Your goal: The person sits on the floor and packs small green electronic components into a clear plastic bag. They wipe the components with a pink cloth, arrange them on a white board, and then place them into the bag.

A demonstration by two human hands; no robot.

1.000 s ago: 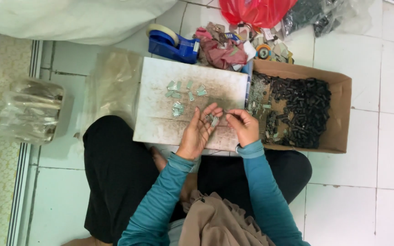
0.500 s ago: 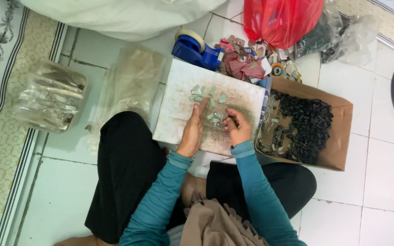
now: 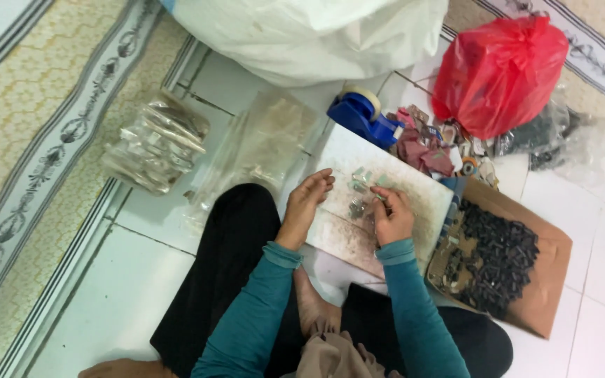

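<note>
A small metal piece [image 3: 379,199] is pinched in the fingers of the right hand [image 3: 392,215], while the left hand [image 3: 308,203] is held loosely curled and empty at the edge of the white board [image 3: 414,189], probably so that the board is steadied on the lap. More small pieces [image 3: 360,189] are spread on the board within easy reach. Further out, a brown cardboard box [image 3: 547,280] of dark parts is placed at the right, a blue tape dispenser [image 3: 362,117] and a red plastic bag [image 3: 502,73] beyond, and clear packets [image 3: 155,143] on the floor at the left.

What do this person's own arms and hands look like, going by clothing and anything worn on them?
Both arms wear long, close-fitting teal sleeves with ribbed cuffs bunched at the wrists. The left hand and right hand are bare: no gloves, and no rings, watch or bracelets can be made out at this size.
</note>
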